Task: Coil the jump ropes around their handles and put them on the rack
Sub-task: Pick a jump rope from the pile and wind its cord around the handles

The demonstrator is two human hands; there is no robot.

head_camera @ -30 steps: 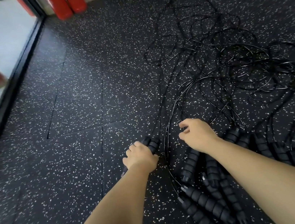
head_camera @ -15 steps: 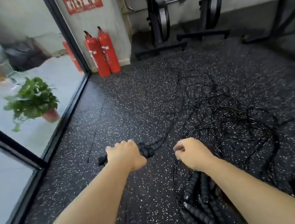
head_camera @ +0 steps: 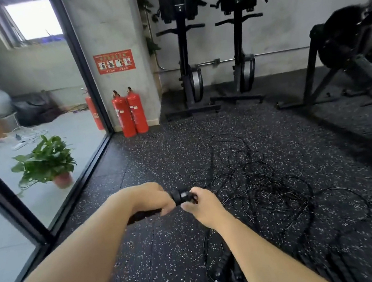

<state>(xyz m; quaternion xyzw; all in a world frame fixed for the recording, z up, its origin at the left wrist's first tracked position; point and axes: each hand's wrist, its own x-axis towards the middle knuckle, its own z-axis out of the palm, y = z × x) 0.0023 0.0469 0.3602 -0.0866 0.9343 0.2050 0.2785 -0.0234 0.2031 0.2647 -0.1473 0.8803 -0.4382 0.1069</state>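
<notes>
My left hand [head_camera: 151, 199] grips a pair of black ribbed jump rope handles [head_camera: 179, 195] held level above the floor; their left ends [head_camera: 143, 215] stick out under my wrist. My right hand [head_camera: 201, 204] meets the handles' right end, its fingers curled there on the thin black rope. A tangle of black jump ropes [head_camera: 265, 184] lies on the speckled floor to the right. More ribbed handles [head_camera: 226, 278] lie low down beside my right forearm, blurred.
Two red fire extinguishers [head_camera: 129, 111] stand by a concrete pillar. Black upright gym machines [head_camera: 187, 52] line the back wall, another machine [head_camera: 356, 50] stands at the right. A glass wall with a black frame [head_camera: 82, 172] runs along the left, a potted plant [head_camera: 47, 162] behind it.
The handles came up off the floor in my left hand. My right hand moved left to the handles' end. My view swung up from the floor to the back wall.
</notes>
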